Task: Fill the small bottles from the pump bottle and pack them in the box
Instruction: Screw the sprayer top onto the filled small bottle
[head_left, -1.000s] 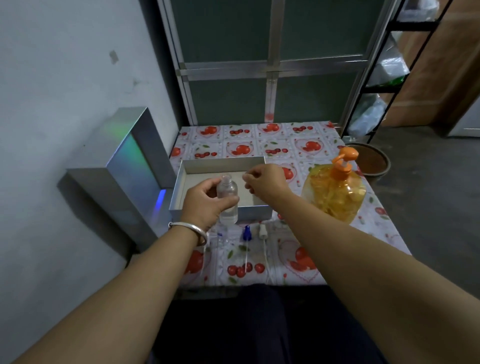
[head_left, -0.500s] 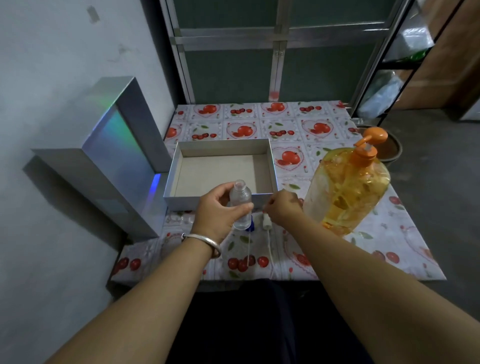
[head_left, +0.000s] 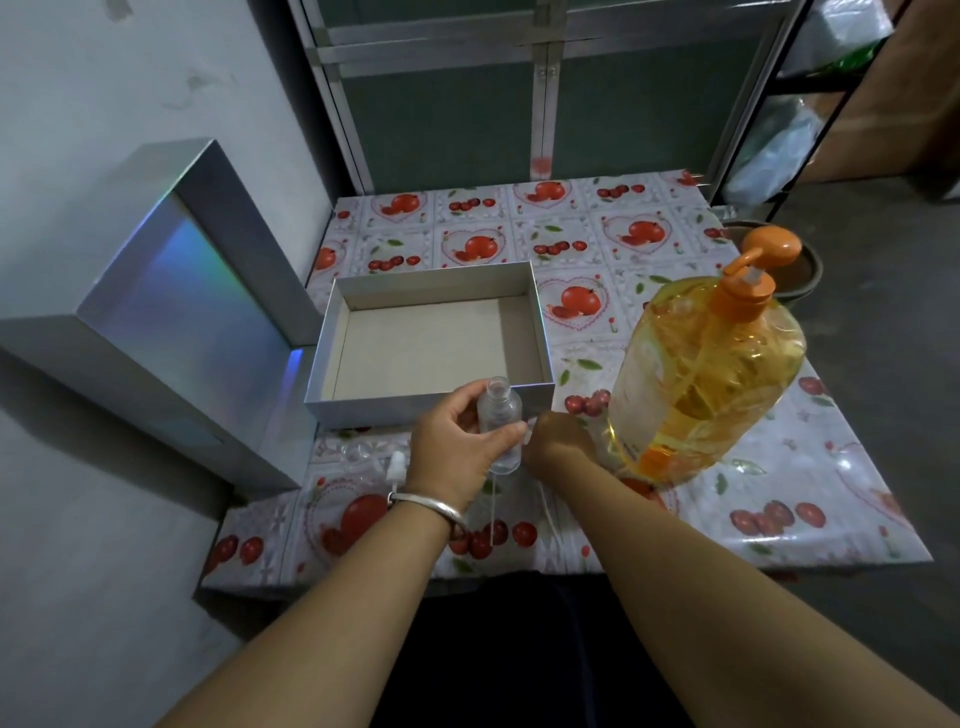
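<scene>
We can read no brand or writing on anything here. Our left hand (head_left: 460, 447) holds the small bottle (head_left: 500, 423) upright, uncapped, fingers and thumb curled round it, just near of the open box (head_left: 434, 404) on the desk (head_left: 810, 499). Our right hand (head_left: 558, 439) is curled low beside it, touching the desk; what it pinches we cannot tell. The pump bottle (head_left: 706, 374) stands right of both hands.

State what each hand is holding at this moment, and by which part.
The left hand holds the small clear bottle upright by its body, neck left bare. The right hand is down at the table beside it; what its grip closes on cannot be told.
</scene>
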